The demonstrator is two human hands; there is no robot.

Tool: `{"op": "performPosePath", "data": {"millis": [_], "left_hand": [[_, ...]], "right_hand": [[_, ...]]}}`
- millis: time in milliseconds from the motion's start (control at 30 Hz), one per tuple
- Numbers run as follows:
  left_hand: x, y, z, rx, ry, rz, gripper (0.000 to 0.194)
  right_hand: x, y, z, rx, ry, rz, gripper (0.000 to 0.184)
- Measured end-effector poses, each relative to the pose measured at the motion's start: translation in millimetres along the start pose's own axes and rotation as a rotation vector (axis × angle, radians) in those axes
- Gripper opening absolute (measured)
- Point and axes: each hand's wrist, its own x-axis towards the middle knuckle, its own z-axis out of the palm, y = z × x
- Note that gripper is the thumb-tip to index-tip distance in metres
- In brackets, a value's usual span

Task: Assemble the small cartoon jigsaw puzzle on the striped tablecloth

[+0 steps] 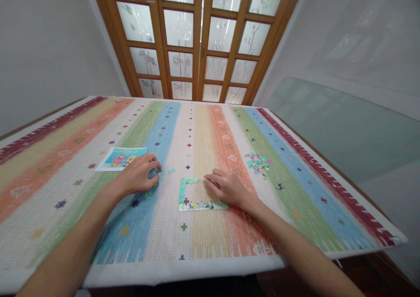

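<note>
Partly joined jigsaw (182, 194) lies flat on the cloth between the two hands: a left column, a short top stretch and a longer bottom row, its right side open. Mint-green border, busier printing along the bottom. Probably card: light, stiff, thin. Joined strips likely flex and part at the knobs if lifted by one end; better slid flat, fingers spread along the border. Single pieces best taken by opposite edges.

Right hand (229, 186) at the open side, thumb and fingertips drawn close together; cannot tell whether a piece sits between them. Left hand (140, 173) arched, fingers curled toward the thumb, above loose pieces (148, 195); cannot tell if anything is pinched.

One stray piece (172, 171) just beyond the jigsaw's top left corner, knobbed outline. Heap of pieces (259, 164) farther right, multicoloured, overlapping. Picture sheet (111, 160) partly behind the left hand: smooth, white-margined, turquoise and pink print.

Beneath all, striped tablecloth (183, 244), woven-looking grid, small crosses and stars, ragged-edged colour bands. Beyond: wooden doors (197, 26) with frosted, plant-patterned panes; at right, a greenish smooth panel (344, 126), curved at one corner, against a pale wall (367, 39).
</note>
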Motion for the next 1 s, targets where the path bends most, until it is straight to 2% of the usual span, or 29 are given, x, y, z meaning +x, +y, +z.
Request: {"op": "performPosePath", "data": {"millis": [200,567,800,1000], "left_hand": [[1.3,2.7,0.2,-0.064,-0.119,-0.100,0.025],[0.4,-5.1,8.4,-0.225,-0.104,-0.158,0.016],[1.1,-5.6,4.2,-0.244,-0.083,-0.169,0.019],[0.1,-3.1,1.6,-0.285,-0.130,-0.172,0.019]], "right_hand": [[-2.8,5.2,-3.2,0.013,0.025,0.010,0.031],[-3.9,3.7,0.3,0.011,0.026,-0.003,0.033],[-4.6,3.3,0.1,0.026,0.013,-0.024,0.034],[-3.8,1.1,1.1,0.018,-0.002,-0.029,0.034]]}}
